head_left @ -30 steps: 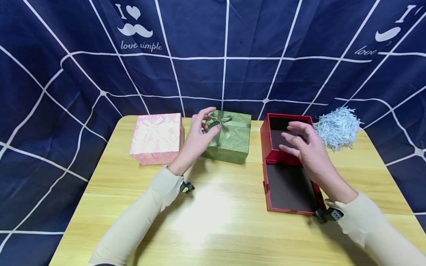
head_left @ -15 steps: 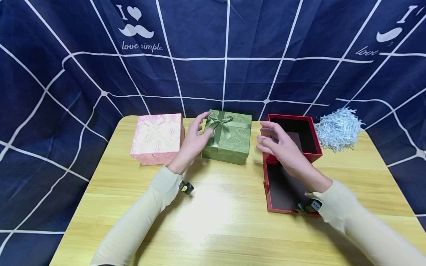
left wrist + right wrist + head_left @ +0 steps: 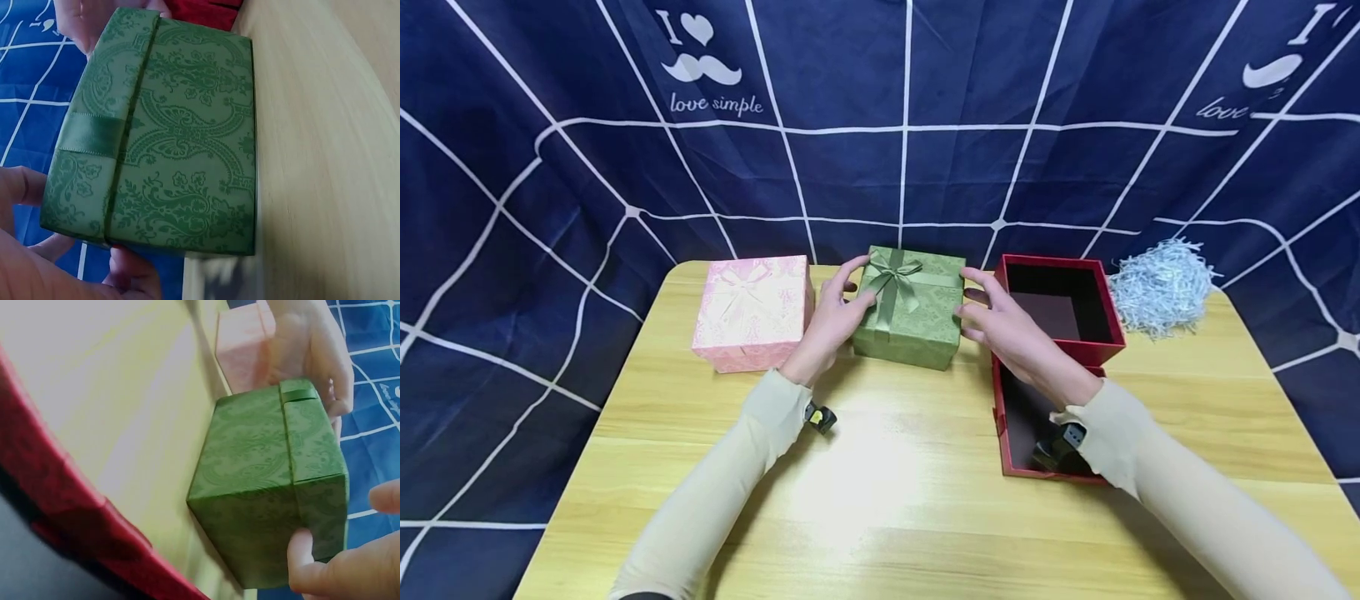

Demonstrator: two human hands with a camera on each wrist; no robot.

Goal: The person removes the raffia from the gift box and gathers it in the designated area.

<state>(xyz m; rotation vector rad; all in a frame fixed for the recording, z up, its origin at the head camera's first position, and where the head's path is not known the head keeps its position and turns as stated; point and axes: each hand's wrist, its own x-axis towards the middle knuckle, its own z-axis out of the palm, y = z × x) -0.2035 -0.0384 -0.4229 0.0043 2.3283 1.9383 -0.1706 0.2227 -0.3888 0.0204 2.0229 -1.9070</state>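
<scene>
Flanking the green box (image 3: 936, 312) at the back of the desk (image 3: 940, 517), the left hand (image 3: 831, 323) and right hand (image 3: 1018, 337) sit apart, one per end, fingers spread; imo so neither side tips.

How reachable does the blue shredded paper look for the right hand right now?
Likely yes: nothing covers the shredded paper, though the open red box stands between it and the right hand.

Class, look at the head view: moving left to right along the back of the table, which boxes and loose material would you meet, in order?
Pink box → green box → open red box → pale blue paper shreds.
</scene>
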